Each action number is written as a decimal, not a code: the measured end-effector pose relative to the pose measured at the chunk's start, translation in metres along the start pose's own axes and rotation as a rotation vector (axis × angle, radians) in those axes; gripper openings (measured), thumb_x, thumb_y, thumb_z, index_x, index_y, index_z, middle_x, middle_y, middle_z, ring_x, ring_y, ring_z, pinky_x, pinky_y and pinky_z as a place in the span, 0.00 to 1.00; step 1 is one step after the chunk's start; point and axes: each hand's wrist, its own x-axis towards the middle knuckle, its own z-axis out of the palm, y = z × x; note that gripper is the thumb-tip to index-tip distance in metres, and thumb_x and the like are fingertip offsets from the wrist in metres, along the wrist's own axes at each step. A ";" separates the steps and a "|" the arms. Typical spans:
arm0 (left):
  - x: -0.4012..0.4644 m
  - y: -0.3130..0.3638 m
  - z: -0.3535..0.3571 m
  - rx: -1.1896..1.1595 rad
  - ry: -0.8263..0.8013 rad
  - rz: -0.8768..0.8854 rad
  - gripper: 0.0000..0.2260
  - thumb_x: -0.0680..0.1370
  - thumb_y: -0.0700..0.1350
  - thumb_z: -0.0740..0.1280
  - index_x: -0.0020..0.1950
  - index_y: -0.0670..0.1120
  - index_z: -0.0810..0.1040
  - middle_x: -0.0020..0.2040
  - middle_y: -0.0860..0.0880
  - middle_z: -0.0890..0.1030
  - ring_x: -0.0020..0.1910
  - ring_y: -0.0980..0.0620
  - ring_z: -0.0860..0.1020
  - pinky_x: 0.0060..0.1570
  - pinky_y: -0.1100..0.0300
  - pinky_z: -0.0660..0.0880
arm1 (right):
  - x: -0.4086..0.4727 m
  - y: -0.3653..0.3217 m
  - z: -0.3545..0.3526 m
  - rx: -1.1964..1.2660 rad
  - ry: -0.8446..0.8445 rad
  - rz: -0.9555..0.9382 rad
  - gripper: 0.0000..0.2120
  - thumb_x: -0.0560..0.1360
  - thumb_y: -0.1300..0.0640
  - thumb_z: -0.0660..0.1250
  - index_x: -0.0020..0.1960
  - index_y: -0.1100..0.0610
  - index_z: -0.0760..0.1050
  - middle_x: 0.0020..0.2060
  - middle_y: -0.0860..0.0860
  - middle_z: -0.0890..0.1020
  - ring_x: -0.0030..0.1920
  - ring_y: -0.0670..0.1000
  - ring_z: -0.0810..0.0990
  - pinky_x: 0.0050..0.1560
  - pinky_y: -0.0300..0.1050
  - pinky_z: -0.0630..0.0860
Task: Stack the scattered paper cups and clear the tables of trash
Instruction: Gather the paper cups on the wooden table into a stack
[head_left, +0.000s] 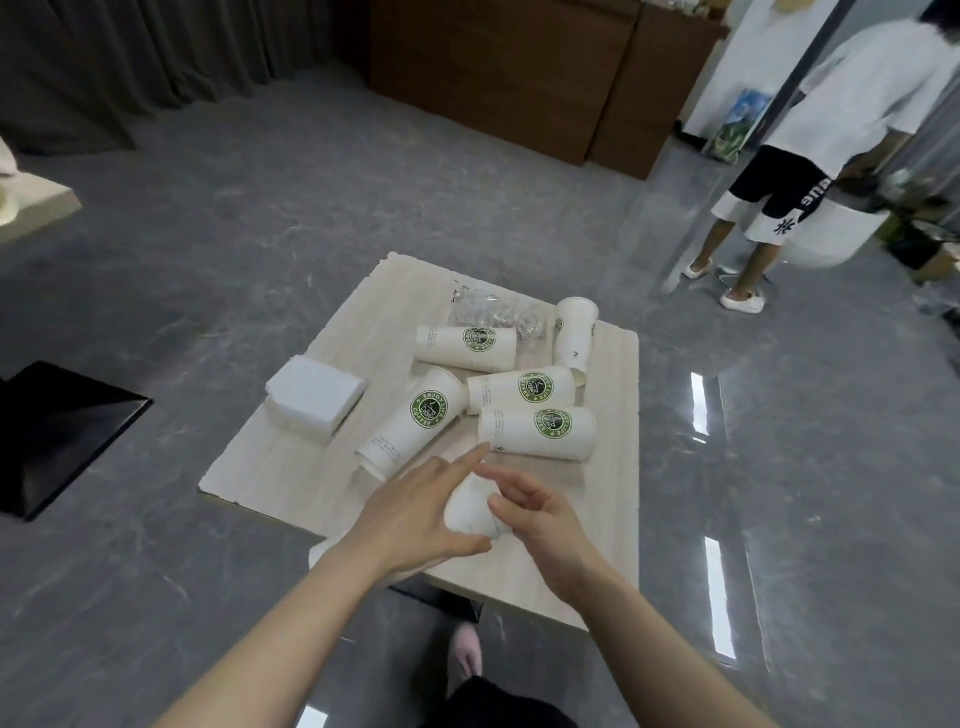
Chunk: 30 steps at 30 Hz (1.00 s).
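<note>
I see the light wood worktop (311, 467) standing on a grey floor, and on it five paper cups lie tipped over in a loose cluster toward the far right: the far cup (466, 349), the right-hand cup (574, 335), the middle cup (519, 389), the near-right cup (537, 432) and the left cup (410, 422). A white napkin block (314, 397) sits on the left, and crumpled clear plastic (493, 312) lies at the far edge. At the near edge my left hand (415, 514) and right hand (540, 525) hold a white crumpled wad (470, 509) between them; the right grip is curled round it, and the left cups it with the forefinger pointing out near the near-right cup. I judge the step is balling up this trash, so I would squeeze it tight into one hand, freeing the other to gather cups mouth-first, starting with the nearest.
</note>
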 end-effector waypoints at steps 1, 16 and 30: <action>0.004 -0.001 0.000 -0.013 0.005 -0.005 0.43 0.64 0.69 0.67 0.72 0.72 0.44 0.66 0.58 0.68 0.66 0.59 0.68 0.57 0.56 0.72 | 0.003 -0.001 -0.006 -0.002 -0.006 -0.001 0.15 0.75 0.66 0.66 0.60 0.57 0.78 0.55 0.54 0.83 0.56 0.51 0.80 0.55 0.44 0.76; 0.045 -0.013 -0.006 -0.069 0.049 -0.115 0.43 0.65 0.67 0.70 0.73 0.71 0.47 0.67 0.64 0.66 0.65 0.61 0.67 0.53 0.62 0.69 | 0.095 0.005 -0.151 -0.376 0.494 0.057 0.15 0.73 0.68 0.67 0.50 0.49 0.81 0.52 0.48 0.79 0.58 0.46 0.73 0.59 0.41 0.67; 0.044 -0.017 -0.004 -0.080 0.004 -0.123 0.44 0.67 0.66 0.71 0.74 0.70 0.47 0.64 0.61 0.68 0.63 0.60 0.68 0.57 0.59 0.70 | 0.077 -0.009 -0.150 -0.148 0.465 0.036 0.16 0.75 0.71 0.63 0.51 0.53 0.81 0.47 0.54 0.79 0.47 0.52 0.74 0.46 0.45 0.71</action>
